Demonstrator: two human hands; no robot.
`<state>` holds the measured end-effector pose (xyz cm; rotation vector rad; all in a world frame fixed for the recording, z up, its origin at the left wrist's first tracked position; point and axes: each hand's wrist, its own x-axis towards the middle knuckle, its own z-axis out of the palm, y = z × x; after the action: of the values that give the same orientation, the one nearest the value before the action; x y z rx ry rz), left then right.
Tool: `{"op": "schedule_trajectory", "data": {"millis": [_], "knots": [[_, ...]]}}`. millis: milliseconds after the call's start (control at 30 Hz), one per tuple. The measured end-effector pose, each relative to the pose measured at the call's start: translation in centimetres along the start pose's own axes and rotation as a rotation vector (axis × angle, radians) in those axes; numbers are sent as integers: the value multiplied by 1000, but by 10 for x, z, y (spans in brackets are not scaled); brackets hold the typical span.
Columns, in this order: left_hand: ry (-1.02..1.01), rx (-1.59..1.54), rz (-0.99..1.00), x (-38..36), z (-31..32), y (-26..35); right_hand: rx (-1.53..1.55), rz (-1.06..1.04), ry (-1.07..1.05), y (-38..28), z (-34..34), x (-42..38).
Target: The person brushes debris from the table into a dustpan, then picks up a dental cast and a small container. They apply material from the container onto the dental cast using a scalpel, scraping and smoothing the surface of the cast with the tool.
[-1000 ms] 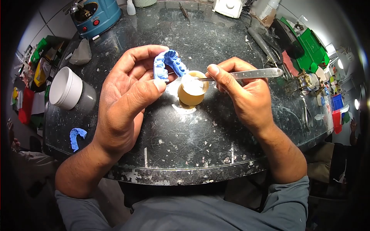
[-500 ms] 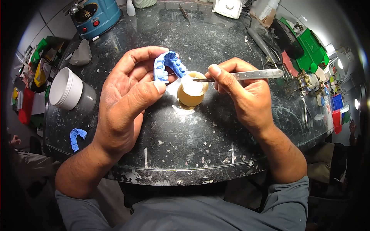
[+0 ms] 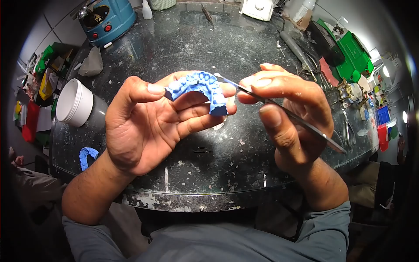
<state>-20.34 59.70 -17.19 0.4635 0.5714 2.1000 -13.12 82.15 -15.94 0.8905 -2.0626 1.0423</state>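
Note:
A blue horseshoe-shaped dental model (image 3: 198, 83), with tooth shapes along its curve, rests across the fingers of my left hand (image 3: 146, 124). The thumb presses on its left end. My right hand (image 3: 301, 113) grips a slim metal scalpel (image 3: 292, 115) between thumb and fingers, its handle slanting down to the right. The scalpel's tip, with a bit of white on it, is right at the model's upper right edge. Beyond my left forearm, a second blue dental model (image 3: 88, 158) lies on the table. Behind my left fingers, the small tan jar is hidden.
A white tub (image 3: 74, 102) stands at left on the black table (image 3: 209, 174). Farther back are a blue machine (image 3: 109, 22), tweezers (image 3: 207, 15) and a white device (image 3: 257, 9). A handpiece (image 3: 299, 50), pliers (image 3: 347, 129) and a green box (image 3: 349, 52) lie right. Another person's hand (image 3: 16, 158) shows far left.
The scalpel has lifted from the white material at the tan jar to the model's edge, its handle now slanting down. My left hand has turned the dental model, opening downward, in front of the jar.

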Motion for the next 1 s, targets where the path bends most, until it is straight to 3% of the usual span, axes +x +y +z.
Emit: {"op": "schedule_trajectory", "data": {"millis": [233,300,467,700,1000], "knots": [[-42,-44,-39,-1,3,1,22,4,31,0,3,-1],[94,139,66,-2,9,0,29,7,24,-1,3,0],[146,349,219,5,19,-4,20,10,22,-2,4,-2],[225,413,205,5,22,-4,232,168,176,-4,14,-4],[243,533,160,3,26,-4,144,96,124,-2,11,-4]]}}
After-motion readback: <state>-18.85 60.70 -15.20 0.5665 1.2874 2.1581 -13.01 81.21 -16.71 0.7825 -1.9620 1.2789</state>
